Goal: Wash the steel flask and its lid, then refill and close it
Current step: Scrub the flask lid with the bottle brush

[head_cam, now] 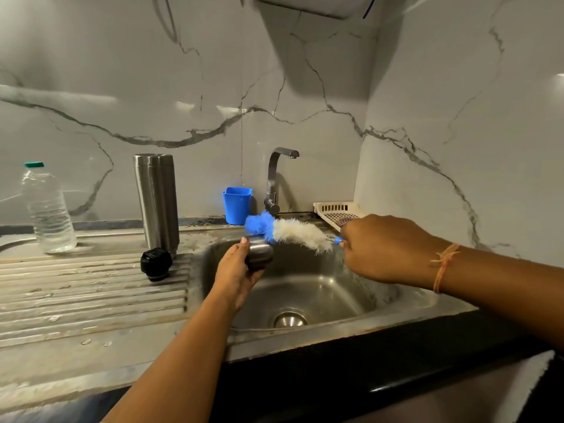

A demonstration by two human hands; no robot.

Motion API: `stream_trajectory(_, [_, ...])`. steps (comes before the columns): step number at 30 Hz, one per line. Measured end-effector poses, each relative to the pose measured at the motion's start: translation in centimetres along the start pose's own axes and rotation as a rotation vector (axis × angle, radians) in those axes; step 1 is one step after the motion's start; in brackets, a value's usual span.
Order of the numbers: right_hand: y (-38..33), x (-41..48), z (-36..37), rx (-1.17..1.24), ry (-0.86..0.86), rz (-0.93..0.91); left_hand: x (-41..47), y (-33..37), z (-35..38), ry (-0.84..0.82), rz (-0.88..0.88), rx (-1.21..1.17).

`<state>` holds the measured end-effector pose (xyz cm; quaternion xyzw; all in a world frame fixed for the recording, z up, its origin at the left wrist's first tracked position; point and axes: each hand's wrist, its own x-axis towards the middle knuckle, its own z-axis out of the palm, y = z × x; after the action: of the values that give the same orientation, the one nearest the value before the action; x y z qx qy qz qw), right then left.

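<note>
With the tall steel flask (157, 203) standing at the drainboard's (91, 300) back edge, the left hand (235, 271) grips its small round steel lid (260, 253) over the sink (335, 288) while the right hand (381, 248) grips a blue-and-white bristle brush (290, 232), whose jab could dislodge the lid.

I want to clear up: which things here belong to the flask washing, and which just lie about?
Job: steel flask, black lid, steel cap in left hand, brush in right hand, tap.
Lying about: blue cup, white basket, perhaps plastic bottle.
</note>
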<state>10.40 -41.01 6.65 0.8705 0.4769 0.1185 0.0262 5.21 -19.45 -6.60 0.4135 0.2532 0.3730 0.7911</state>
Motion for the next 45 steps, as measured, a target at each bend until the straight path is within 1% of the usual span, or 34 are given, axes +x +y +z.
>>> stream_trajectory(1, [-0.1, -0.1, 0.1, 0.017, -0.003, -0.006, -0.1, -0.2, 0.1, -0.011, -0.011, 0.009])
stream_trajectory(3, [-0.7, -0.7, 0.1, 0.022, -0.040, -0.026, -0.1, -0.2, 0.1, 0.025, -0.023, 0.035])
stream_trajectory(5, [-1.5, -1.7, -0.2, -0.008, -0.069, -0.054, 0.1, -0.3, -0.1, 0.067, -0.016, 0.059])
stream_trajectory(7, [-2.0, -2.1, -0.5, -0.052, -0.061, -0.053, 0.5, -0.3, -0.2, 0.082, 0.010, 0.044])
stream_trajectory(11, [-1.1, -0.7, -0.3, -0.014, -0.021, -0.020, -0.1, 0.6, 0.2, 0.057, 0.018, -0.160])
stream_trajectory(15, [-0.7, -1.4, 0.2, 0.026, 0.000, -0.029, 0.2, 0.6, -0.1, 0.057, 0.006, -0.223])
stream_trajectory(18, [-0.9, -2.3, 0.5, 0.025, -0.003, -0.062, 0.1, 0.5, -0.2, 0.062, 0.020, -0.169])
stream_trajectory(20, [-0.5, -1.9, 0.7, 0.016, -0.001, -0.037, -0.1, 0.5, 0.1, 0.044, 0.031, -0.145])
stream_trajectory(23, [0.1, -1.4, 1.1, 0.033, 0.002, 0.005, -0.2, 0.7, 0.3, 0.064, 0.079, -0.053])
stream_trajectory(26, [-0.5, -2.6, 1.3, 0.032, -0.009, -0.034, 0.4, 0.2, -0.3, 0.094, 0.113, 0.064])
stream_trajectory(28, [-1.2, -3.5, 1.3, 0.038, 0.035, -0.076, 0.6, -0.1, -0.5, 0.092, 0.130, 0.102])
stream_trajectory(31, [-0.9, -3.3, 1.4, 0.020, 0.067, -0.055, 0.5, 0.1, -0.3, 0.090, 0.132, 0.015])
stream_trajectory(35, [0.6, -1.7, 1.9, 0.086, 0.010, 0.013, 0.2, 0.8, 0.0, 0.132, 0.074, -0.186])
stream_trajectory(40, [1.1, -2.2, 3.1, 0.136, 0.004, 0.001, 0.0, 1.4, -0.3, 0.147, -0.012, -0.475])
stream_trajectory(45, [0.5, -3.2, 4.4, 0.150, -0.020, -0.007, 0.8, 1.5, -1.3, 0.173, -0.056, -0.682])
